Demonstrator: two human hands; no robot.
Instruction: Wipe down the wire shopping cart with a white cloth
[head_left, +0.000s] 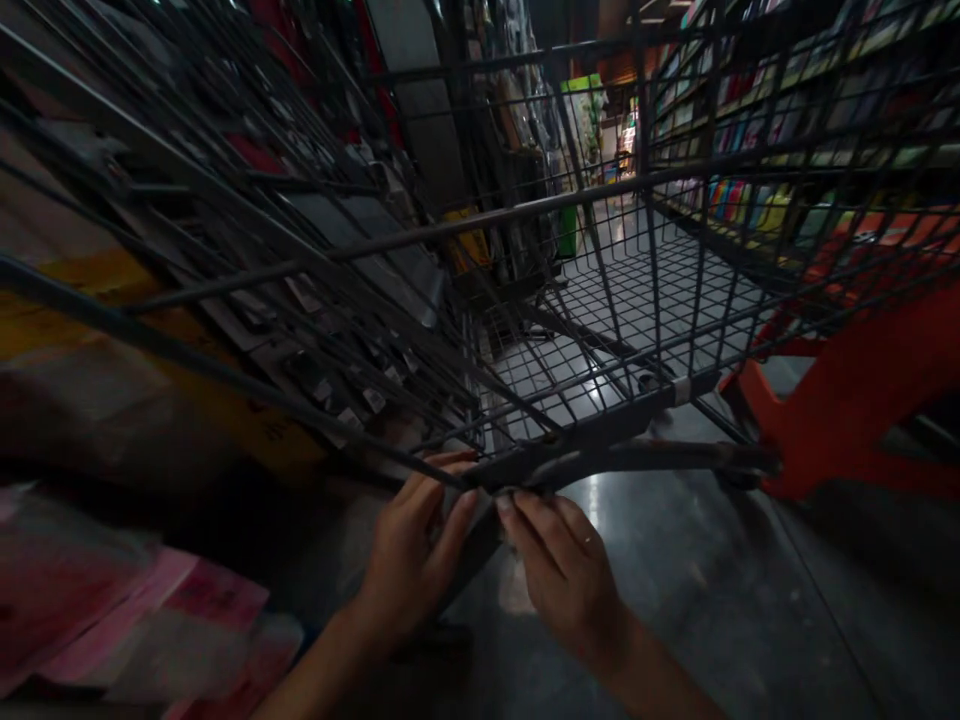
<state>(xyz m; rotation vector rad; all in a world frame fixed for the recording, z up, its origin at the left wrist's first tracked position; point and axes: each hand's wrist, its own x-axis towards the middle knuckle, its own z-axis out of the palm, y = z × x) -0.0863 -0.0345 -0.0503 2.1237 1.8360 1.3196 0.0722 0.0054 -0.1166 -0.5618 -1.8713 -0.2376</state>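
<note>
A dark wire shopping cart (pixel 660 290) fills most of the view, its mesh basket tilted across it. At the basket's low near corner, my left hand (pixel 409 550) curls round the cart's dark frame, thumb on the near side and fingertips passing behind a bar. Close to its right, my right hand (pixel 566 565) has its fingers bent and drawn together against the underside of the same frame bar (pixel 600 440). Whatever lies under those fingertips is too small and dark to make out. A few centimetres separate the hands.
An orange plastic part (pixel 832 400) of the cart stands at right. Shelves (pixel 795 130) of colourful goods line the right side. Packaged goods hang at left. Pink and white packages (pixel 172 620) lie at lower left. Shiny grey floor (pixel 675 580) shows below.
</note>
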